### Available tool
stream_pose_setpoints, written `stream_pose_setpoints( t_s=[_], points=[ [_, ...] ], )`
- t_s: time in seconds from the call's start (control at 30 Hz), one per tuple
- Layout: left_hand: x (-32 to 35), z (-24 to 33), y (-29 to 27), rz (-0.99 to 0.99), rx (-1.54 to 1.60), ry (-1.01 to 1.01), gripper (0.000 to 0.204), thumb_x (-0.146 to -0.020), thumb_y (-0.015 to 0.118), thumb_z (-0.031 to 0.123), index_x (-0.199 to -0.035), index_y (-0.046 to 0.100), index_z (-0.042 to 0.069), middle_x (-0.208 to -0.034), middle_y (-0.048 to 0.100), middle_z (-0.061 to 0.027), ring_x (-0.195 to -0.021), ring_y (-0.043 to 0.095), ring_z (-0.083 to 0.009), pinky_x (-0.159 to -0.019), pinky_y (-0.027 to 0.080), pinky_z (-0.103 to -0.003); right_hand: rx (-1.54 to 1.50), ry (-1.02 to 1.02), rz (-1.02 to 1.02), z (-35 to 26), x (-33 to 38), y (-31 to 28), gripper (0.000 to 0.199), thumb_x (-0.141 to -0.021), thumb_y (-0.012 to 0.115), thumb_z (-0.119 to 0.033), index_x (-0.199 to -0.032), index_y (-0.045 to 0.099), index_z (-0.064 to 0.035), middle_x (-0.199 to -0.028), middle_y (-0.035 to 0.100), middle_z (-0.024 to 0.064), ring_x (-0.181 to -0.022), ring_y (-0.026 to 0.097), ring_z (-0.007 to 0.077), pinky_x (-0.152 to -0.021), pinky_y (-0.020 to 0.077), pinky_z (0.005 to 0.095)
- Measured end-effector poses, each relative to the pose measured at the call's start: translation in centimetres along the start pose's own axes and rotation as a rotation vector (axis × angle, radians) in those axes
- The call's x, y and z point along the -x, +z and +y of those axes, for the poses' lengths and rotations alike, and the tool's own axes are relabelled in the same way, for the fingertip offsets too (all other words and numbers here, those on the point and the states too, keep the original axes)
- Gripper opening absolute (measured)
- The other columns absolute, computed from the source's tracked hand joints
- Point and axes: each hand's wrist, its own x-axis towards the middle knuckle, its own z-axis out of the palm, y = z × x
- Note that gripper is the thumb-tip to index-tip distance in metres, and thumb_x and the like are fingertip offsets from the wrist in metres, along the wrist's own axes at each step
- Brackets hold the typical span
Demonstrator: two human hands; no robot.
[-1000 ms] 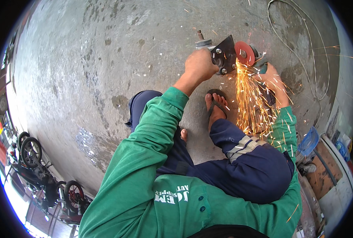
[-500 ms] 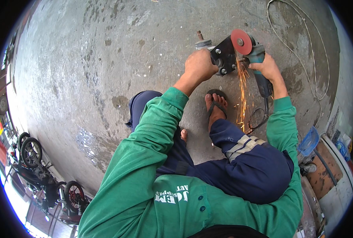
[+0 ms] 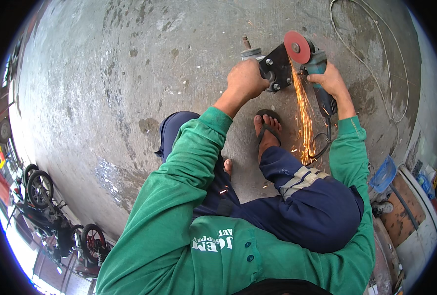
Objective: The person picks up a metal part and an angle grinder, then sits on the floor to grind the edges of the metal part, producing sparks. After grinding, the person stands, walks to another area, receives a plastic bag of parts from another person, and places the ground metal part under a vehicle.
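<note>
The step in hand, I judge, is grinding the right edge of the black plate (image 3: 280,68) with the red disc (image 3: 297,46) of my angle grinder (image 3: 318,68). The plate is at the far side, a little right of the middle, above the concrete floor (image 3: 130,93); a grey metal part (image 3: 251,52) with a stud stands out at its left, and shiny bolt heads (image 3: 277,86) show on its face. Sparks (image 3: 304,118) stream from the plate's edge toward me, just to the right of my right foot (image 3: 268,130), which is only in a sandal.

The next move, in my opinion, calls for light, even pressure along this edge, with the plate held firm and the foot away from the sparks.

My left hand (image 3: 248,79) is curled closed around the grey metal part, its thumb beside the plate; most fingertips are hidden. My right hand (image 3: 330,81) is bent around the grinder's body, the thumb lying across it; how tightly the hidden fingers press, I cannot tell.
</note>
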Motion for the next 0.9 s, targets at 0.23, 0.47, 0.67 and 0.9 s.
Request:
stream_pose_setpoints(
  t_s=[0.23,0.47,0.67,0.9],
  points=[
    [0.0,-0.1,-0.1,0.001,-0.005,-0.003,0.036,-0.07,0.078,0.023,-0.092,0.072,-0.004,-0.096,0.074,-0.0264,-0.093,0.073,-0.0418,-0.082,0.059,-0.048,0.001,-0.022,-0.017,-0.1,0.6,0.1,0.052,-0.067,0.086,-0.015,-0.113,0.067,0.001,-0.101,0.073,0.0131,-0.094,0.068,0.0237,-0.089,0.0524,0.0378],
    [0.1,0.0,0.1,0.013,0.005,0.004,0.036,-0.07,0.078,0.023,-0.092,0.072,-0.005,-0.096,0.073,-0.0271,-0.094,0.073,-0.0422,-0.083,0.059,-0.049,0.051,-0.046,-0.024,1.2,1.4,-0.1,0.055,-0.067,0.086,-0.015,-0.115,0.066,0.0013,-0.102,0.073,0.014,-0.095,0.068,0.0244,-0.09,0.0524,0.0378],
    [0.0,-0.1,0.2,0.02,0.006,0.006,0.036,-0.07,0.078,0.023,-0.092,0.072,-0.005,-0.097,0.073,-0.0272,-0.095,0.072,-0.0421,-0.084,0.059,-0.048,0.051,0.003,-0.04,1.0,2.1,-0.1,0.058,-0.066,0.085,-0.016,-0.118,0.066,0.0003,-0.108,0.073,0.0127,-0.101,0.068,0.0242,-0.095,0.051,0.0374],
    [0.0,-0.1,0.2,0.013,0.017,0.005,0.036,-0.07,0.078,0.024,-0.092,0.072,-0.005,-0.096,0.073,-0.0268,-0.094,0.072,-0.0419,-0.083,0.058,-0.048,0.085,0.001,-0.03,1.7,2.3,-0.1,0.058,-0.067,0.084,-0.015,-0.119,0.065,0.0003,-0.109,0.072,0.0124,-0.1,0.068,0.0236,-0.095,0.0512,0.0372]
  ],
)
